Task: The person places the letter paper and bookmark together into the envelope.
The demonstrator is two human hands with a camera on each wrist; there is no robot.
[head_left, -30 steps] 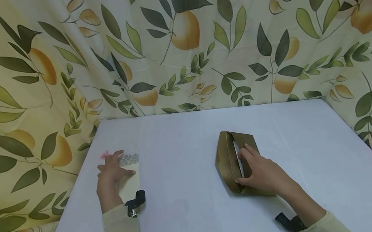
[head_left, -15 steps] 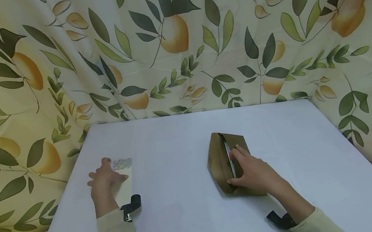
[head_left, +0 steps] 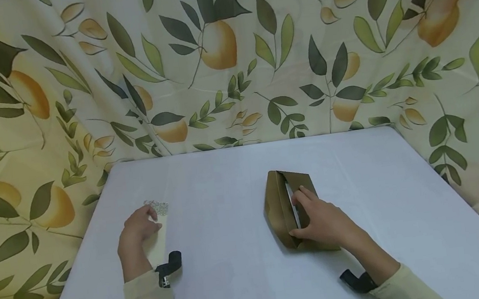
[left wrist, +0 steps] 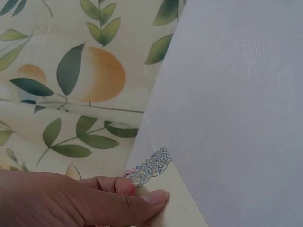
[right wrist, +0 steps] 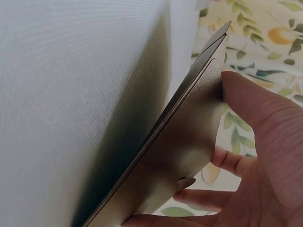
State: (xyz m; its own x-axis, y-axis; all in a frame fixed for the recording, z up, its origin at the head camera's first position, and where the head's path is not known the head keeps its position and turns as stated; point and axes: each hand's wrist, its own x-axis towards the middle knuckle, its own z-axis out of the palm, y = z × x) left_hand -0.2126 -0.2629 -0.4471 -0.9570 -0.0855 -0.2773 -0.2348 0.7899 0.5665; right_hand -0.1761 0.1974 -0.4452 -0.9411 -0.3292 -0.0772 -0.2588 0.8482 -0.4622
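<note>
On the left of the table lies a slim cream bookmark (head_left: 158, 240) with a patterned silver-blue band at its far end. My left hand (head_left: 135, 233) pinches it by its left edge, near that band; in the left wrist view the thumb lies on top of the bookmark (left wrist: 176, 203). Right of centre, a bronze-gold envelope (head_left: 276, 209) has its flap folded back, and a white edge shows in its opening. My right hand (head_left: 325, 221) grips the envelope at this opening, thumb near the flap fold. The right wrist view shows thumb and fingers on the envelope (right wrist: 184, 132), partly lifted off the table.
Both things are on a white-covered table (head_left: 226, 269). Behind and beside it hangs a curtain (head_left: 216, 98) printed with fruit and leaves. A black wrist mount (head_left: 169, 266) sits on the left wrist, another mount (head_left: 357, 281) on the right.
My left hand's spread fingers have drawn together to pinch the bookmark. The pink tassel seen at its far end earlier is out of sight in the head view. My right hand keeps its hold.
</note>
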